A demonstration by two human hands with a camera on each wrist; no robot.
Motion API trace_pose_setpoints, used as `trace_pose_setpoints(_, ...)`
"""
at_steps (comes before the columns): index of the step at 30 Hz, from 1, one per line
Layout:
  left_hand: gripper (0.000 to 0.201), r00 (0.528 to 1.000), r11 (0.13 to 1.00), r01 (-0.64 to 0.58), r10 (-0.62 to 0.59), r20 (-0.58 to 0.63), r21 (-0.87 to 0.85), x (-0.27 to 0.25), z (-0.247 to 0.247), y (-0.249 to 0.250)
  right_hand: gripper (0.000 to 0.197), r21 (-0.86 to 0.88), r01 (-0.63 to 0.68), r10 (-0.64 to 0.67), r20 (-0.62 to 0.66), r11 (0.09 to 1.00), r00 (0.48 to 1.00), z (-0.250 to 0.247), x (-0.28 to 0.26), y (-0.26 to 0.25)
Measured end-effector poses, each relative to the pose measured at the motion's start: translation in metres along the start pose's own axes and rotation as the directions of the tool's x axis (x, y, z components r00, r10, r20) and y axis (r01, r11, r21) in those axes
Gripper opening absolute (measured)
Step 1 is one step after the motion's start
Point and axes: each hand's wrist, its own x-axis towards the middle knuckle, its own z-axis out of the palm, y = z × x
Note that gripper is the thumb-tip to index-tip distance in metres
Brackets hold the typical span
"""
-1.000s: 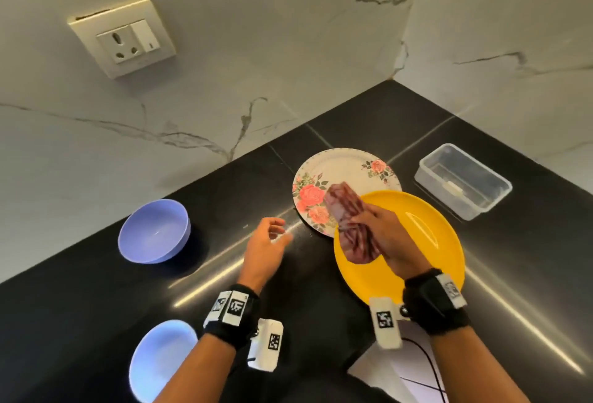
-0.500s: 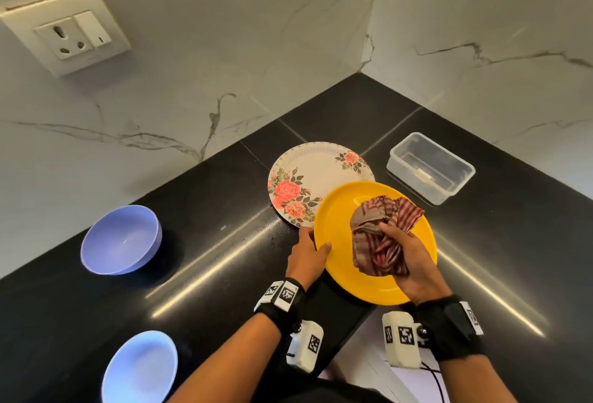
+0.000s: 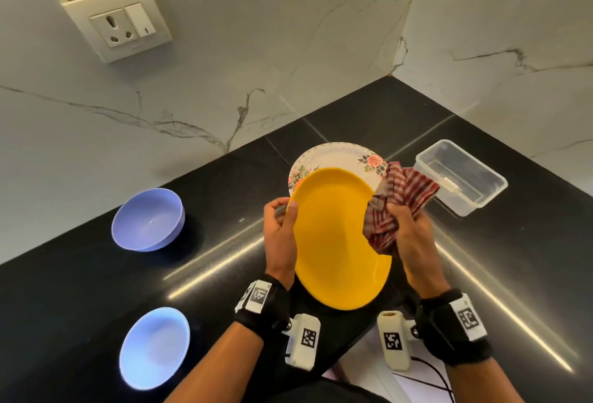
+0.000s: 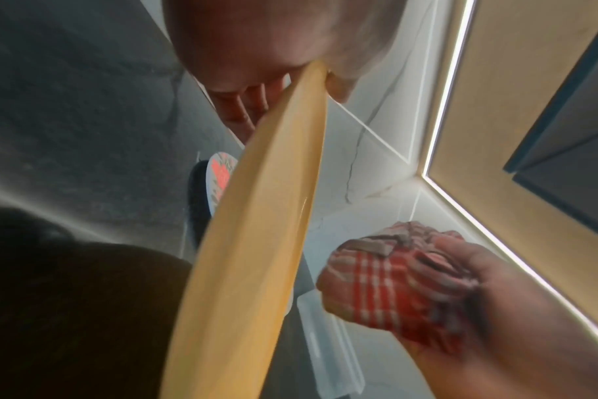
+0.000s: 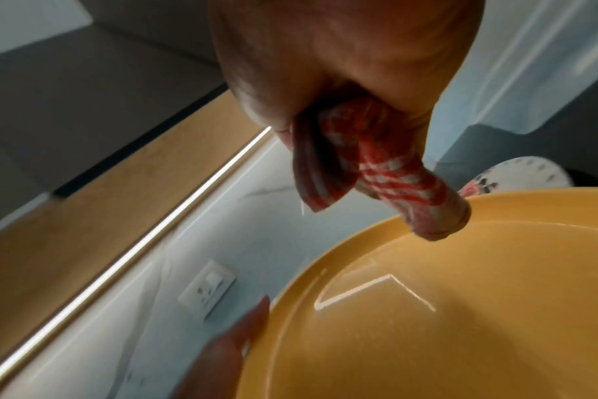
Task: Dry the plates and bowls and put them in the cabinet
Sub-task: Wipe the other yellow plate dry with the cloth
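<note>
A yellow plate [image 3: 337, 235] [image 4: 256, 243] [image 5: 444, 310] is lifted off the black counter and tilted. My left hand [image 3: 282, 226] [image 4: 301, 78] grips its left rim, thumb on the upper face and fingers behind. My right hand [image 3: 407, 229] [image 5: 352, 108] holds a bunched red-striped cloth [image 3: 398, 203] [image 4: 393, 280] [image 5: 386, 172] against the plate's right rim. Behind it a floral plate [image 3: 333, 155] [image 5: 516, 172] lies flat on the counter, partly hidden. Two blue bowls stand at the left, one further back [image 3: 147, 219] and one near the front edge [image 3: 154, 348].
A clear plastic container [image 3: 462, 178] sits on the black counter [image 3: 80, 290] at the right, close to the cloth. Marble walls meet in a corner behind, with a wall socket [image 3: 118, 27] at the upper left. A lit strip under upper cabinets shows in both wrist views.
My left hand reached to the yellow plate's left rim, took hold and lifted it off the counter to a tilt. The cloth moved from the plate's middle to its right rim.
</note>
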Motion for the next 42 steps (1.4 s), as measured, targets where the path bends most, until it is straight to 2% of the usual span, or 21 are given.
trace_pose_setpoints(3, 0.020, 1.000, 0.996, 0.029, -0.029, 0.000, -0.090, -0.004, -0.009, 0.011, 0.015, -0.154, 0.068, -0.053, 0.099, 0.986, 0.994, 0.034, -0.004, 0.008)
trace_pose_setpoints(5, 0.035, 0.998, 0.986, 0.065, -0.064, 0.010, -0.152, -0.006, -0.015, 0.015, 0.025, -0.258, 0.120, -0.060, 0.231, 0.959, 0.971, 0.060, -0.009, 0.016)
trace_pose_setpoints(8, 0.058, 0.993, 0.976, 0.097, -0.082, 0.081, -0.195, -0.013, -0.018, 0.025, 0.050, -0.372, 0.318, -0.136, 0.440, 0.872, 0.888, 0.098, -0.021, 0.027)
trace_pose_setpoints(10, 0.060, 0.992, 0.974, 0.096, -0.077, 0.097, -0.204, -0.019, -0.021, 0.035, 0.062, -0.367, 0.468, -0.223, 0.544, 0.804, 0.809, 0.119, -0.029, 0.034)
trace_pose_setpoints(11, 0.061, 0.993, 0.976, 0.093, -0.076, 0.096, -0.196, -0.021, -0.024, 0.039, 0.064, -0.356, 0.501, -0.244, 0.567, 0.789, 0.787, 0.127, -0.031, 0.036)
trace_pose_setpoints(14, 0.072, 0.986, 0.965, 0.097, -0.060, 0.154, -0.242, -0.025, -0.037, 0.047, 0.069, -0.348, 0.491, -0.217, 0.595, 0.799, 0.774, 0.140, -0.038, 0.040)
trace_pose_setpoints(18, 0.089, 0.987, 0.953, 0.104, -0.064, 0.147, -0.286, -0.030, -0.044, 0.059, 0.082, -0.374, 0.504, -0.170, 0.648, 0.778, 0.743, 0.151, -0.044, 0.042)
trace_pose_setpoints(20, 0.094, 0.990, 0.954, 0.095, -0.059, 0.132, -0.285, -0.029, -0.050, 0.062, 0.079, -0.342, 0.500, -0.167, 0.669, 0.796, 0.725, 0.159, -0.047, 0.039)
trace_pose_setpoints(21, 0.090, 0.990, 0.957, 0.085, -0.049, 0.134, -0.278, -0.029, -0.051, 0.063, 0.070, -0.323, 0.488, -0.164, 0.675, 0.811, 0.719, 0.159, -0.048, 0.036)
trace_pose_setpoints(23, 0.080, 0.993, 0.961, 0.075, -0.046, 0.113, -0.268, -0.029, -0.054, 0.065, 0.041, -0.273, 0.435, -0.143, 0.687, 0.858, 0.712, 0.161, -0.051, 0.030)
trace_pose_setpoints(24, 0.074, 0.995, 0.964, 0.074, -0.054, 0.087, -0.256, -0.029, -0.056, 0.065, 0.031, -0.255, 0.400, -0.128, 0.686, 0.880, 0.717, 0.164, -0.049, 0.029)
trace_pose_setpoints(26, 0.058, 0.998, 0.974, 0.060, -0.054, 0.030, -0.218, -0.029, -0.058, 0.064, 0.030, -0.232, 0.341, -0.107, 0.664, 0.911, 0.740, 0.169, -0.046, 0.030)
trace_pose_setpoints(28, 0.036, 0.999, 0.985, 0.031, -0.033, -0.009, -0.167, -0.028, -0.058, 0.063, 0.042, -0.235, 0.339, -0.122, 0.631, 0.911, 0.766, 0.175, -0.038, 0.038)
trace_pose_setpoints(30, 0.027, 1.000, 0.989, 0.008, -0.009, -0.006, -0.151, -0.027, -0.060, 0.064, 0.055, -0.271, 0.366, -0.135, 0.610, 0.890, 0.781, 0.179, -0.026, 0.050)
trace_pose_setpoints(33, 0.031, 0.999, 0.990, -0.028, 0.031, 0.014, -0.138, -0.025, -0.065, 0.064, 0.079, -0.309, 0.344, -0.124, 0.557, 0.887, 0.821, 0.184, -0.005, 0.063)
trace_pose_setpoints(36, 0.036, 0.999, 0.990, -0.023, 0.027, 0.025, -0.137, -0.025, -0.069, 0.063, 0.087, -0.302, 0.185, -0.021, 0.473, 0.935, 0.881, 0.181, 0.018, 0.070)
trace_pose_setpoints(39, 0.035, 1.000, 0.989, -0.007, 0.011, 0.025, -0.146, -0.023, -0.076, 0.061, 0.110, -0.392, 0.114, 0.072, 0.430, 0.913, 0.900, 0.172, 0.041, 0.087)
trace_pose_setpoints(40, 0.034, 1.000, 0.989, -0.006, 0.010, 0.022, -0.147, -0.022, -0.077, 0.059, 0.108, -0.415, 0.118, 0.081, 0.432, 0.902, 0.898, 0.169, 0.043, 0.088)
trace_pose_setpoints(42, 0.036, 1.000, 0.989, -0.008, 0.011, 0.019, -0.147, -0.021, -0.079, 0.060, 0.091, -0.445, 0.117, 0.103, 0.441, 0.888, 0.892, 0.166, 0.045, 0.091)
